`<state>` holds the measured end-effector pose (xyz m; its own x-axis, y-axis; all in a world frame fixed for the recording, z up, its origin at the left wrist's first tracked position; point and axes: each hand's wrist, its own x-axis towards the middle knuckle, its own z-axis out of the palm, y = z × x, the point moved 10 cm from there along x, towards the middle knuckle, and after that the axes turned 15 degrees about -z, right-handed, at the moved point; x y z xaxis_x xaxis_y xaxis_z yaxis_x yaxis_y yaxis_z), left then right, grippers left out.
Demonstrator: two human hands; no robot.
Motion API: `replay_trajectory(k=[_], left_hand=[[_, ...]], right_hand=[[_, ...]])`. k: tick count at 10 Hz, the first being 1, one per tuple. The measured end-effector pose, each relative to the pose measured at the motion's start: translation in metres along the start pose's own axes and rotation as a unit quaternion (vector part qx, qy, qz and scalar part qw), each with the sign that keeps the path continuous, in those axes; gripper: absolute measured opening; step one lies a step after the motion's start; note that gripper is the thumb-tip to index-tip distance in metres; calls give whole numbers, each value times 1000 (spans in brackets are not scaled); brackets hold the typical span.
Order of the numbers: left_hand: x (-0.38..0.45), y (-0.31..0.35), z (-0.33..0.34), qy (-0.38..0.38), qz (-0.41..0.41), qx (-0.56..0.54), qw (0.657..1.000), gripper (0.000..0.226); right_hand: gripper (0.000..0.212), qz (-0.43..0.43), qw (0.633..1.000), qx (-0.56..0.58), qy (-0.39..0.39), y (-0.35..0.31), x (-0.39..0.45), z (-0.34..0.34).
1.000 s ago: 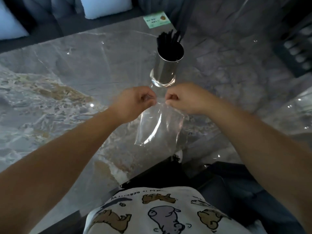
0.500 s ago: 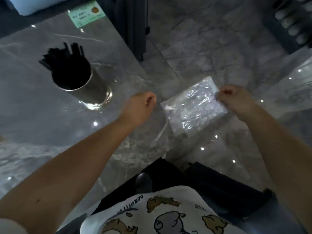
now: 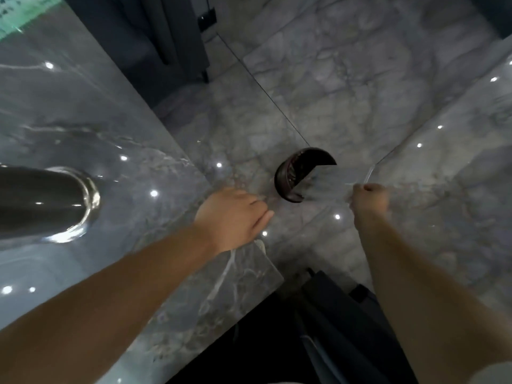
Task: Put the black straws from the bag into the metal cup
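The metal cup (image 3: 47, 202) stands on the marble table (image 3: 119, 126) at the far left; its mouth is cut off by the frame edge, so no straws show. My right hand (image 3: 370, 200) is out over the floor, to the right of the table, and pinches the top of the clear plastic bag (image 3: 360, 178). The bag is nearly see-through and looks empty. My left hand (image 3: 234, 217) hovers at the table's right edge in a loose fist with nothing in it.
A dark round bin (image 3: 297, 173) sits on the grey tiled floor between my hands, partly behind the bag. A second glossy tabletop (image 3: 457, 128) lies to the right. A dark chair (image 3: 166, 40) stands at the top and a green label (image 3: 16, 20) lies at the table's far corner.
My left hand let go of the bag. My right hand carried it off the table to the right, over the floor. The view swung right, leaving the cup at the left edge.
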<state>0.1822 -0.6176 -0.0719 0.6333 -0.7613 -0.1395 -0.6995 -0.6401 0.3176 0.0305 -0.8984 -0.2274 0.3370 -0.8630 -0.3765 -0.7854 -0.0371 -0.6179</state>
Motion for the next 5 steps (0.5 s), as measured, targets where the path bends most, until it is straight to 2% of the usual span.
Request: replay_trajectory(k=[1,2,3,4,5], left_hand=[[2,3,1,8,-5,14,1000,36],[4,0,4,1,-7,24,1000,36],[5,-1,7,1,-5,22,1000,38],[4,1,8,-14,-6,28,999,38],[4,-1,9,-23,-10,22,999,38]], right_hand=[[26,5,1000,-8,-4,12,21,20],[23,11,1000,-18,-22,13,35,36],[52,70,991,-28,-108,22,35,60],[57,81,984,-46,-152,21,25,67],[45,43,983,-61,-166,12,7,64]])
